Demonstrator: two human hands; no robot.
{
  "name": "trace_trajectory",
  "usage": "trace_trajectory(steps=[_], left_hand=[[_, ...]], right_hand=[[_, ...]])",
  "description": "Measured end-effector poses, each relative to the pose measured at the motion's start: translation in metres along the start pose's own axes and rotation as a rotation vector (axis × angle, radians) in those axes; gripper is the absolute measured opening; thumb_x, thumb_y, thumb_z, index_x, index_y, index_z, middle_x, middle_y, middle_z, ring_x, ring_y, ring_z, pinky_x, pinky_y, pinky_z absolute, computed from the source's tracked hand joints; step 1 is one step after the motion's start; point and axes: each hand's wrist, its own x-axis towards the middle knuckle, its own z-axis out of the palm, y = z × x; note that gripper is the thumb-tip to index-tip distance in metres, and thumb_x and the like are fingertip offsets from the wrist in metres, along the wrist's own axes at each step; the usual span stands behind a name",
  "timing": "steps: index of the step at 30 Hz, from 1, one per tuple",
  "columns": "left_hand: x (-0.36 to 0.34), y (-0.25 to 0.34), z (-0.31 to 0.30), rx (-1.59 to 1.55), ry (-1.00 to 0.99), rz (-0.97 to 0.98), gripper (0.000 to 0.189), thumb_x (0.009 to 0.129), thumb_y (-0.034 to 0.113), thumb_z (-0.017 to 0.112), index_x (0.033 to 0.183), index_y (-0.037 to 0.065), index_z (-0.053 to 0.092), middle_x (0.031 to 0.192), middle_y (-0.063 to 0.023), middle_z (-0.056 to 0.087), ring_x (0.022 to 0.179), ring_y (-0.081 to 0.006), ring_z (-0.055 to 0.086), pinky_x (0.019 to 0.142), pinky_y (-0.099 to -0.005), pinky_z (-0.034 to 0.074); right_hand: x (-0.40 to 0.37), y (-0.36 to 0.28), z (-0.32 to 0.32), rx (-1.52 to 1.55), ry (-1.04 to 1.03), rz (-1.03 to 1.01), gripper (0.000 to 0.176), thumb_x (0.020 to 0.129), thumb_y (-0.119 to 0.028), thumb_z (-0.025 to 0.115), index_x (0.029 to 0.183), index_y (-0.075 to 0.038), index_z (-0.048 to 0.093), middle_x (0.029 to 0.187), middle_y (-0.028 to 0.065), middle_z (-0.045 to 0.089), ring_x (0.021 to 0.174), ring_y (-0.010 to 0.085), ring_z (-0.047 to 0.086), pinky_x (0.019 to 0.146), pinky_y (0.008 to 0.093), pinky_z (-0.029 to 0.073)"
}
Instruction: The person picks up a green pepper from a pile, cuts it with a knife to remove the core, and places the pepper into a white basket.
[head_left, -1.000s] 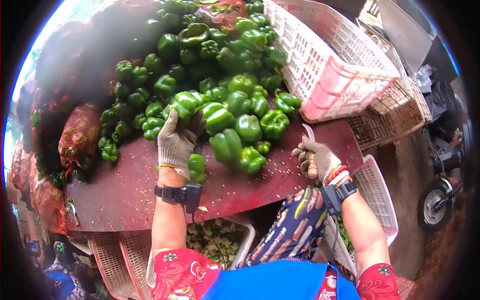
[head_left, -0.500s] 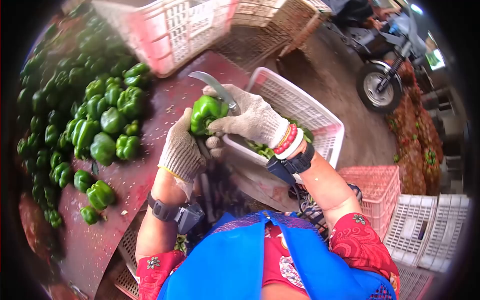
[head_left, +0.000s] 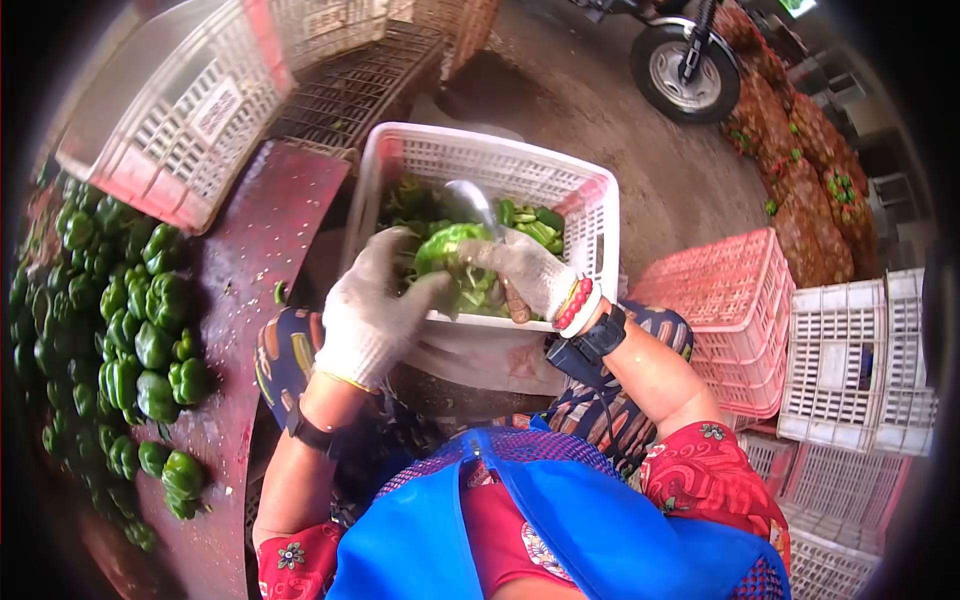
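My right hand [head_left: 530, 270], in a knit glove, grips a knife whose curved blade [head_left: 472, 200] points up and away over the white crate [head_left: 490, 145]. Its brown handle end [head_left: 517, 303] sticks out below the fingers. A blurred green bell pepper [head_left: 450, 248] is at the right fingertips, above the crate. Just left of that pepper, my gloved left hand [head_left: 370, 310] has its thumb and fingers spread apart; its fingertips are blurred. Green pepper pieces [head_left: 535, 225] lie inside the crate.
Many green bell peppers [head_left: 150, 340] are piled on the reddish table [head_left: 240, 350] at left. A tall crate [head_left: 190, 140] stands at its far end. Pink crates [head_left: 715, 290] and white crates [head_left: 835, 370] are stacked at right. Beyond are a motorbike wheel [head_left: 685, 75] and filled sacks [head_left: 800, 170].
Both hands have come over the white crate with the pepper and knife. The left hand's fingers have spread off the pepper. The view has turned toward the crate.
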Motion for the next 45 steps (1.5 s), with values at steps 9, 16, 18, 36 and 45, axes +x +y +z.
trace_trajectory(steps=[9, 16, 18, 36, 45], left_hand=[[0.03, -0.019, 0.071, 0.624, -0.401, 0.3, 0.046, 0.078, 0.037, 0.084, 0.101, 0.005, 0.06, 0.088, -0.0175, 0.069, 0.084, -0.0438, 0.068, 0.073, -0.0523, 0.055], [0.048, -0.03, 0.061, -0.006, -0.657, -0.029, 0.026, 0.085, 0.014, 0.081, 0.1, -0.003, 0.067, 0.08, -0.0031, 0.064, 0.079, -0.0062, 0.053, 0.07, -0.0301, 0.05], [0.051, -0.034, 0.06, -0.264, -0.753, -0.193, 0.023, 0.085, 0.009, 0.08, 0.102, -0.001, 0.067, 0.093, 0.0029, 0.066, 0.086, -0.0055, 0.057, 0.075, -0.0266, 0.05], [0.085, -0.025, 0.073, -0.975, -0.301, -0.433, 0.04, 0.097, 0.031, 0.069, 0.123, 0.003, 0.057, 0.098, -0.0106, 0.067, 0.082, -0.0192, 0.064, 0.072, -0.0314, 0.053], [0.06, 0.003, 0.049, -0.907, -0.22, -0.419, 0.052, 0.099, 0.032, 0.064, 0.14, 0.003, 0.052, 0.113, -0.0087, 0.064, 0.096, -0.0181, 0.065, 0.077, -0.0337, 0.055]], right_hand=[[0.009, 0.071, -0.044, -0.643, 0.018, -0.229, 0.063, 0.085, -0.055, 0.081, 0.122, -0.005, 0.068, 0.098, 0.0171, 0.073, 0.092, 0.0276, 0.071, 0.08, 0.0402, 0.053], [0.017, 0.108, -0.05, -0.212, -0.085, -0.162, 0.049, 0.086, -0.039, 0.084, 0.121, -0.009, 0.067, 0.064, -0.0025, 0.058, 0.049, 0.0062, 0.052, 0.044, 0.0273, 0.041], [0.004, 0.088, -0.048, -0.03, -0.158, 0.016, 0.04, 0.086, -0.035, 0.085, 0.113, -0.01, 0.071, 0.066, -0.004, 0.058, 0.046, 0.0061, 0.051, 0.038, 0.0254, 0.035], [0.01, 0.101, -0.07, 0.636, 0.327, 0.336, 0.038, 0.101, -0.035, 0.065, 0.103, 0.002, 0.07, 0.069, 0.0021, 0.057, 0.057, 0.01, 0.054, 0.054, 0.0257, 0.048], [0.057, 0.053, -0.075, 0.688, 0.174, 0.389, 0.016, 0.1, -0.02, 0.068, 0.109, -0.009, 0.062, 0.087, 0.0022, 0.067, 0.057, 0.004, 0.054, 0.047, 0.0208, 0.045]])
